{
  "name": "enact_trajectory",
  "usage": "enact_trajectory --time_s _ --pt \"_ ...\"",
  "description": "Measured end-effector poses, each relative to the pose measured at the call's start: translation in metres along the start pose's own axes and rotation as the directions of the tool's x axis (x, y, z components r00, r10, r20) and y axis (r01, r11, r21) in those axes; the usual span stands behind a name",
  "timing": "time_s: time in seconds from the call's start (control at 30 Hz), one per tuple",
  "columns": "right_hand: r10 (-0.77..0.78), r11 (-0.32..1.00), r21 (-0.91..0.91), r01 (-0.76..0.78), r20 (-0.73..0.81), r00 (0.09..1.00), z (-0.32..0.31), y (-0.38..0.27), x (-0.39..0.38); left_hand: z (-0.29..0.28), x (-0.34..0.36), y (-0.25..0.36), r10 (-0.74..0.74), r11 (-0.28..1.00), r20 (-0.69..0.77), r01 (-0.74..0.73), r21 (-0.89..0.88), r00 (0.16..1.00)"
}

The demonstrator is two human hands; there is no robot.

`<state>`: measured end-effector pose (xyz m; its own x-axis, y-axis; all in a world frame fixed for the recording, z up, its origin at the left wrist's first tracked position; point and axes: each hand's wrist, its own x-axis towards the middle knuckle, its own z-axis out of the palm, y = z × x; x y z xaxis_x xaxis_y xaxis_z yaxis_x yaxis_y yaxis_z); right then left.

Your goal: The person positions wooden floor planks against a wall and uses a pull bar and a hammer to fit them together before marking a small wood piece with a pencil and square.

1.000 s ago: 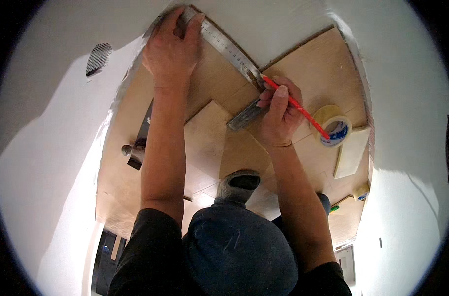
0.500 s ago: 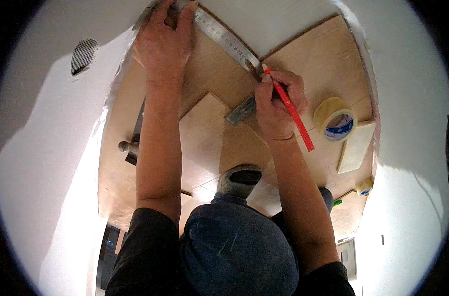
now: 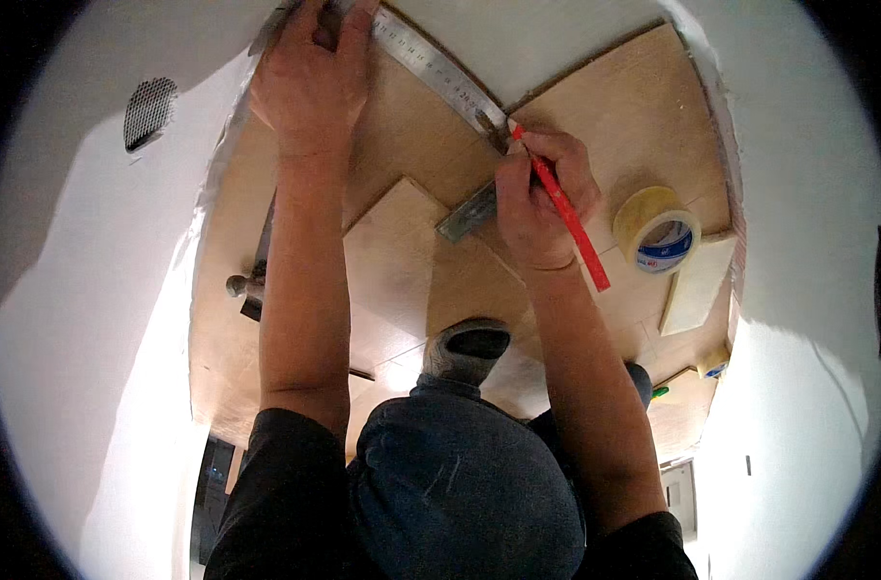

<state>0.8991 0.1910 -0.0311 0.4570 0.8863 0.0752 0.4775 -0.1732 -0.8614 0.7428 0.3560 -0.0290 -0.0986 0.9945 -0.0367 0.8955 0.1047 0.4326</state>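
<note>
My left hand (image 3: 310,82) grips the far end of a steel ruler (image 3: 431,68), pressing it along a wooden plank (image 3: 411,111) at the top. In my right hand (image 3: 547,198) is a red carpenter's pencil (image 3: 576,232), its tip at the ruler's lower right end, beside the plank's edge. Just left of that hand lies a dark grey metal bar (image 3: 465,217); whether it joins the ruler I cannot tell. Below it is a loose square-cornered board (image 3: 387,256).
A tape roll (image 3: 634,217), pale strip (image 3: 697,280) and smaller roll (image 3: 713,363) lie right. A hammer-like tool (image 3: 250,288) is partly behind my left forearm. White walls (image 3: 92,338) flank the planks; a mesh patch (image 3: 148,111) is on the left. My shoe (image 3: 460,353) rests below.
Both hands have moved up in the picture, the left also slightly leftward. The red pencil has turned steeper, its back end swinging down and left. The surroundings have shifted slightly in view.
</note>
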Motion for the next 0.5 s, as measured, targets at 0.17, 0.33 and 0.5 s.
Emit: enact_trajectory --time_s 0.17,0.33,0.5 --pt "-0.084 0.996 0.007 0.084 -0.004 0.996 0.0014 0.0038 0.0021 0.0004 -0.0007 -0.0006 0.049 0.997 -0.035 -0.047 0.064 0.998" --pt "-0.082 0.994 0.067 0.083 -0.017 0.997 0.0011 0.005 0.0033 0.0005 0.0001 -0.0009 0.019 0.998 -0.013 -0.018 0.059 1.0" --pt "-0.066 0.992 0.104 0.07 -0.034 0.997 0.0024 0.0016 0.0049 0.0007 0.0 -0.0026 -0.001 1.0 -0.015 0.001 0.004 1.0"
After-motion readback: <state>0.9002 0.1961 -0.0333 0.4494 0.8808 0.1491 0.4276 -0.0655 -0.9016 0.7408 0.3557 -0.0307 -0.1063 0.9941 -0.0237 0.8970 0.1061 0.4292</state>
